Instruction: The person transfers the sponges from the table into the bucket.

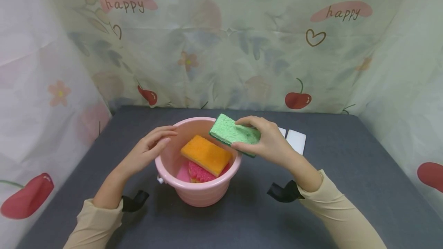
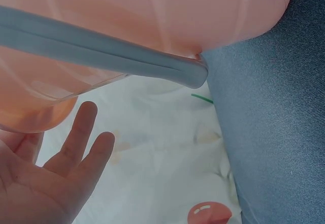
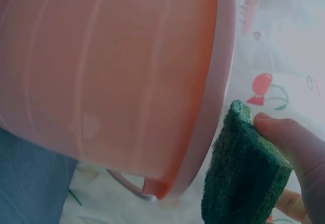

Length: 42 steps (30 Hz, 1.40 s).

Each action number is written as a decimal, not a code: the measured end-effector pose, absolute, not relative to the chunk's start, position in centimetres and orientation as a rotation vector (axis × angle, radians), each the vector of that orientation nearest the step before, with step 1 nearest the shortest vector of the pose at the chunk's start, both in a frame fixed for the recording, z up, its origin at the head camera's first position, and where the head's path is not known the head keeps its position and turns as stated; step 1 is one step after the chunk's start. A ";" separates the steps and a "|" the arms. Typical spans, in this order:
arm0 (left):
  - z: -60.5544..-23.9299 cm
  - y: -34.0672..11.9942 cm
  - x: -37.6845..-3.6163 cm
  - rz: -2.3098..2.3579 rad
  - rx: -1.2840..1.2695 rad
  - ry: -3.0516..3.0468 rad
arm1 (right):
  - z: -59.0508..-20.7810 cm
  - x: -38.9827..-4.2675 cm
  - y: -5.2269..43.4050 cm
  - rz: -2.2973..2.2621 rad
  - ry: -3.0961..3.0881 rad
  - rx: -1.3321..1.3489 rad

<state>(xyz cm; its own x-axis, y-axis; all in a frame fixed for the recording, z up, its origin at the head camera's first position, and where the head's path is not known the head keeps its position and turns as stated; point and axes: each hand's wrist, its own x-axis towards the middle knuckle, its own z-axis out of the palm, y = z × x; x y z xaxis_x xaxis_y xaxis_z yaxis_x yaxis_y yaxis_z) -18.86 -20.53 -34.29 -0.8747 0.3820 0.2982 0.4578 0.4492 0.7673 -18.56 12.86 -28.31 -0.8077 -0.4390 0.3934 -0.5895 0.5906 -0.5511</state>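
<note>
A pink bucket (image 1: 200, 197) stands on the dark table with an orange sponge (image 1: 206, 153) lying over a pink sponge (image 1: 200, 173) inside it. My right hand (image 1: 266, 137) pinches a green sponge (image 1: 230, 129) between thumb and fingers, over the bucket's right rim. In the right wrist view the sponge's dark green scouring side (image 3: 244, 178) shows beside the rim. At the bucket's left rim is my left hand (image 1: 149, 149), its fingers extended and holding nothing. The left wrist view shows those fingers (image 2: 76, 137) spread near the bucket's wall and its grey handle (image 2: 101, 49).
Two white blocks lie behind my right hand, the nearer white block (image 1: 296, 140) partly hidden by it. Patterned cloth (image 1: 228, 49) hangs along the table's back edge and both sides. A black strap (image 1: 285, 192) sticks out from each wrist.
</note>
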 end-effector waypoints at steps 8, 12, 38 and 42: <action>-34.3 -20.5 -18.8 -1.416 -0.756 -2.603 | -28.4 -18.5 12.0 1.061 -2.623 0.887; -34.2 -20.5 -18.8 -1.413 -0.748 -2.610 | -28.5 -18.4 11.6 1.054 -2.620 0.895; -34.2 -20.4 -18.7 -1.426 -0.749 -2.610 | -29.4 -18.0 8.6 1.128 -2.596 1.007; -34.2 -20.4 -18.7 -1.418 -0.758 -2.600 | -29.4 -17.8 8.0 1.134 -2.582 1.037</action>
<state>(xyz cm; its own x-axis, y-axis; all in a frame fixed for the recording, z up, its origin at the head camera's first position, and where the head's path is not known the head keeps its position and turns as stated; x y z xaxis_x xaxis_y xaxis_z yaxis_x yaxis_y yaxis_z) -18.71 -20.43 -34.20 -0.8737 0.3819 0.3013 0.4601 0.4475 0.7669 -17.83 8.02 -29.44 -0.7538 -0.5387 0.3763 -0.6416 0.4793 -0.5989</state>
